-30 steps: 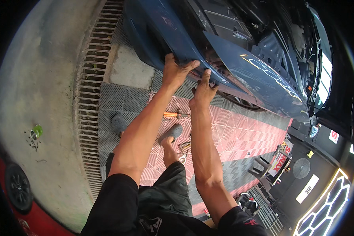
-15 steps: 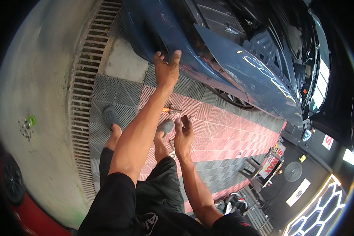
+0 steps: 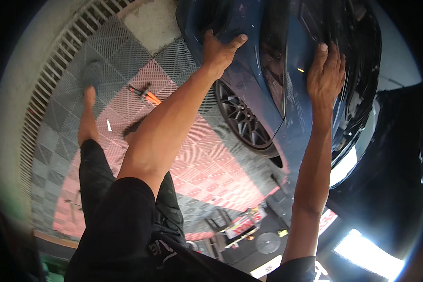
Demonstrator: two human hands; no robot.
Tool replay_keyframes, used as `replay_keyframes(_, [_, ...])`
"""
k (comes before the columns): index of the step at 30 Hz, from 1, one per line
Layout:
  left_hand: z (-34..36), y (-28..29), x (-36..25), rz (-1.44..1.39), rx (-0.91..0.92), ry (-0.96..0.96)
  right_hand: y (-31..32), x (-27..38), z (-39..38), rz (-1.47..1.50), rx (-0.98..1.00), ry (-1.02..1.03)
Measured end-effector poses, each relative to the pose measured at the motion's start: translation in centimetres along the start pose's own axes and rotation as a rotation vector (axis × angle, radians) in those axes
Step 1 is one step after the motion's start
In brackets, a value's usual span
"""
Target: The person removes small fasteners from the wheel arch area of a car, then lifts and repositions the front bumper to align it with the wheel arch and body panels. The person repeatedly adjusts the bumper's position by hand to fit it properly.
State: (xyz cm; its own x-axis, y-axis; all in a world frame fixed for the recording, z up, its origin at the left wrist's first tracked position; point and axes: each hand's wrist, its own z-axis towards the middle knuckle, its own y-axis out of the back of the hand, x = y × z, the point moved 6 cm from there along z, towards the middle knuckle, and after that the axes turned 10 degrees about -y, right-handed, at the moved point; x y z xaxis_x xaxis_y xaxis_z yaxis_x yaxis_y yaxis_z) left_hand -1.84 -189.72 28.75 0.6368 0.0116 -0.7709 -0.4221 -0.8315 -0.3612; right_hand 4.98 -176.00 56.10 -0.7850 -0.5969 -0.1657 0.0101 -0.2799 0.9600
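Observation:
A dark blue car stands at the upper right, with its front bumper (image 3: 249, 21) below the dark headlight (image 3: 273, 47). My left hand (image 3: 217, 55) is at the bumper, fingers curled into a dark opening and thumb stretched over the painted face; the fingertips are partly hidden. Farther right, my right hand (image 3: 325, 77) lies on the blue bodywork beside the open engine bay (image 3: 350, 110). Its fingers are extended and its thumb stands apart; nothing is held in it. Pale scuffs mark the blue fender (image 3: 293, 120) near this hand.
On the grey and red floor tiles (image 3: 207, 155) lies an orange-handled tool (image 3: 150, 97), near my feet. The car's wheel (image 3: 244, 117) is beyond my left forearm. A drain grate (image 3: 56, 70) runs along the left. A fan (image 3: 268, 242) stands at the back.
My right hand has risen from above the floor onto the car's bodywork. My left hand remains at the bumper. The view has shifted toward the car, and its wheel shows more fully.

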Motion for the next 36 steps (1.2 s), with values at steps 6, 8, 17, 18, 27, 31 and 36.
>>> replay_keyframes(6, [-2.5,-0.5,1.5,-0.164,-0.108,0.074,-0.3,0.5,-0.3,-0.025,0.027,-0.085])
replay_keyframes(8, [-1.8,-1.4,2.8,-0.073,-0.149,0.042,-0.3,1.1,-0.3,-0.053,0.018,-0.115])
replay_keyframes(17, [-2.3,-0.7,2.5,-0.023,-0.134,-0.137,-0.2,1.6,-0.5,0.022,0.072,-0.102])
replay_keyframes(18, [-2.4,-0.8,2.7,-0.019,-0.131,-0.192,-0.3,1.4,-0.5,0.037,0.086,-0.096])
replay_keyframes(27, [-0.9,-0.3,0.4,0.299,-0.085,-0.209,-0.8,0.8,0.5,-0.039,0.045,-0.065])
replay_keyframes(31, [-0.7,2.8,-2.4,0.452,-0.015,-0.219,0.3,2.0,-0.2,-0.120,0.011,-0.060])
replay_keyframes(36, [-4.4,12.5,-3.9,0.591,-0.007,-0.098,1.1,2.0,0.0,-0.132,0.074,-0.145])
